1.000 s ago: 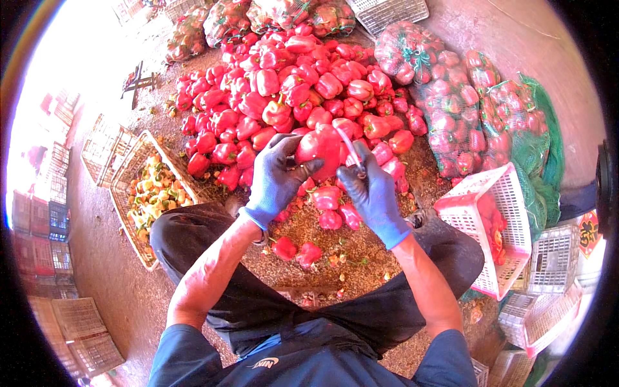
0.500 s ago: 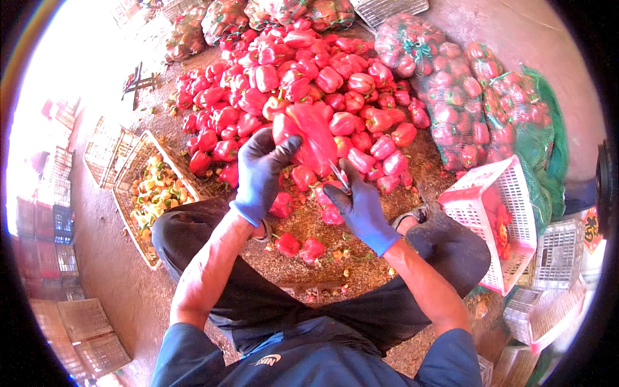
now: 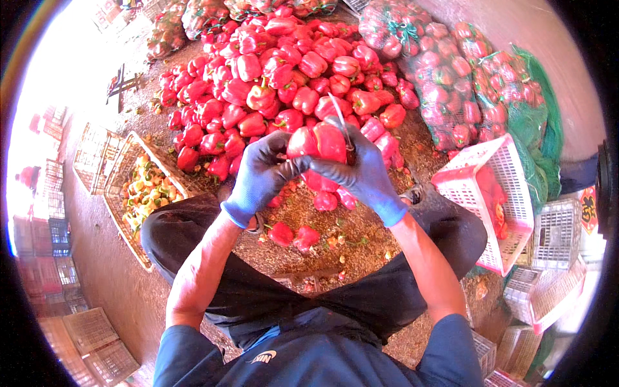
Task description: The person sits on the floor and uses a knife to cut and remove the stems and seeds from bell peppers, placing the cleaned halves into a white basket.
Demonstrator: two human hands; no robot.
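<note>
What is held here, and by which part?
Left hand and right hand hold a red pepper by its sides; the right also a knife by its lower end.

Site: produce-handling shed or warehouse; cannot tell which. Evidence: large heap of red peppers [image 3: 249,67] lying directly on the floor [image 3: 106,258]; bulging net sacks [image 3: 442,97] of peppers beside and behind it; slatted crate [image 3: 161,163] at left holding yellow-green trimmings [image 3: 147,187]; pink-and-white crate [image 3: 516,174] at right with red produce inside; stacked crates [image 3: 59,235] along the left edge. Floor brown, strewn with scraps near the heap. Strong glare, upper left.
</note>
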